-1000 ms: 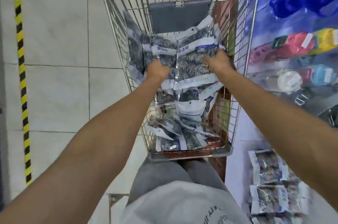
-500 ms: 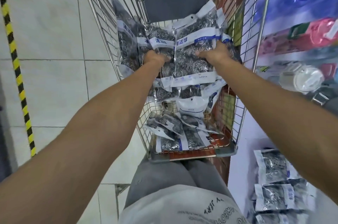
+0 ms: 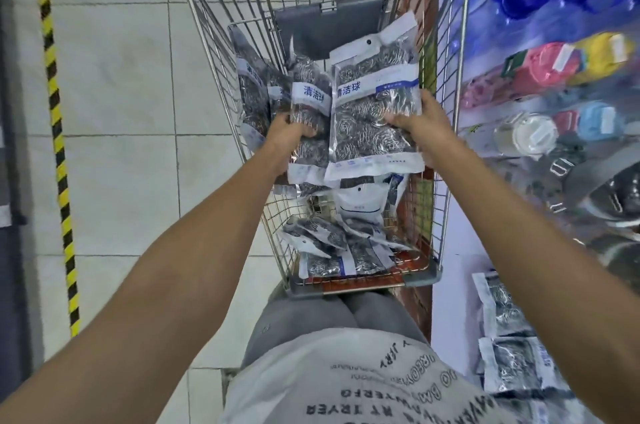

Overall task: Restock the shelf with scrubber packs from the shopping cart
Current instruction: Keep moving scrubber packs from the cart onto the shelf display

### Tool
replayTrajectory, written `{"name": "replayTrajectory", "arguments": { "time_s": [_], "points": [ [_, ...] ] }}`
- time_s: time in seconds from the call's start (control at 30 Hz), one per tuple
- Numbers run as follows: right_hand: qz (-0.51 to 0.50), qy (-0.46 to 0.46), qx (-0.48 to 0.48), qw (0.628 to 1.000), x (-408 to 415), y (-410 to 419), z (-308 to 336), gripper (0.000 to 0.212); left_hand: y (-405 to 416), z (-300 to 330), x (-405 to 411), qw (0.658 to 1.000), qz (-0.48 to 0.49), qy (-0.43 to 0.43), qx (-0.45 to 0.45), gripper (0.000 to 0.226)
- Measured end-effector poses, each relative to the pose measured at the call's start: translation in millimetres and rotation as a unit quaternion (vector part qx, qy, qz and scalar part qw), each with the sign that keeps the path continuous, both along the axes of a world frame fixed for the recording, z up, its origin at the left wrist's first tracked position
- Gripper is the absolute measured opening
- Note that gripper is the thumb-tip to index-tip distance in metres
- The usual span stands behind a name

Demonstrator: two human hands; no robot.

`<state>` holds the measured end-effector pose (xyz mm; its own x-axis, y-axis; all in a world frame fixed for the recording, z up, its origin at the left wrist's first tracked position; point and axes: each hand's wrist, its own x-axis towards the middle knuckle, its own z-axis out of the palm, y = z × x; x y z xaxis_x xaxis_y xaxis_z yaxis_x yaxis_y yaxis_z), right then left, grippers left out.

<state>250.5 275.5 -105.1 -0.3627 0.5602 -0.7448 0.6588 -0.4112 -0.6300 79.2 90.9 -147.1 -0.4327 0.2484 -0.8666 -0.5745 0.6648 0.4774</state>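
both hands in the cart point(image 3: 446, 133): left hand point(image 3: 287, 136) grasping a bunch of scrubber packs point(image 3: 308, 112), right hand point(image 3: 420, 127) grasping one big pack point(image 3: 374, 112) beside them

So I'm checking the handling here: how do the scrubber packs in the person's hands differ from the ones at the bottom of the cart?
The held packs stand nearly upright, raised above the cart floor; the loose packs lie flat and jumbled on the wire bottom. The held packs are gripped, by the left hand and the right hand; nothing touches the loose packs. Both sets are the same clear bags of steel scrubbers with white and blue labels, inside the cart.
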Motion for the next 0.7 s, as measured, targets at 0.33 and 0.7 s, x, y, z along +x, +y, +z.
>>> {"name": "replayTrajectory", "arguments": {
  "time_s": [0.33, 0.7],
  "points": [
    [-0.055, 0.118, -0.024, 0.991, 70.9, -71.9, 95.7, 0.097, -90.6, 105.1, 29.7, 0.985, 0.049, -0.07, 0.148, 0.06],
    [-0.146, 0.196, -0.082, 0.966, 156.2, -198.7, 146.7, 0.113, -182.8, 165.6, 67.3, 0.964, -0.041, -0.089, 0.247, 0.038]
  ]
}}
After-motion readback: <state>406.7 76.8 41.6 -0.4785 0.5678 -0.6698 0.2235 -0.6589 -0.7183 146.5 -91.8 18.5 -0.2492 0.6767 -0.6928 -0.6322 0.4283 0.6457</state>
